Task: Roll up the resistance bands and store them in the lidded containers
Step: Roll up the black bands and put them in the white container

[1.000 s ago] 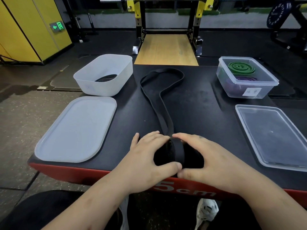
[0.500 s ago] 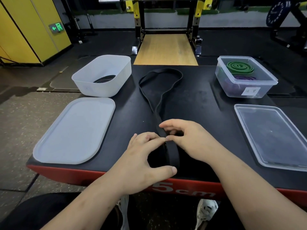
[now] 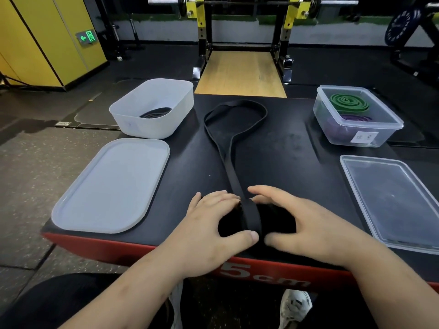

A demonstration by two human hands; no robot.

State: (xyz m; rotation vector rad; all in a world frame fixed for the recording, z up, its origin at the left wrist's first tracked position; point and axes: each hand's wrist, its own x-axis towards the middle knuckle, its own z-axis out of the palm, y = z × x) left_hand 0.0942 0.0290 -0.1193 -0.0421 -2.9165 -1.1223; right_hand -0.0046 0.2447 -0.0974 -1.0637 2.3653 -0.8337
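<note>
At the near edge of the worktop, the left hand and right hand clasp the rolled end of the black band from either side (each equally close), while its loose tail runs straight toward the far edge, so the roll should travel forward.

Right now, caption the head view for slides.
Left hand and right hand grip a part-rolled black band; white container and clear container open.

One wide-angle view only, worn on the head. It looks forward and down from the near edge of the counter, close over that edge, facing across it toward the rack far behind.
</note>
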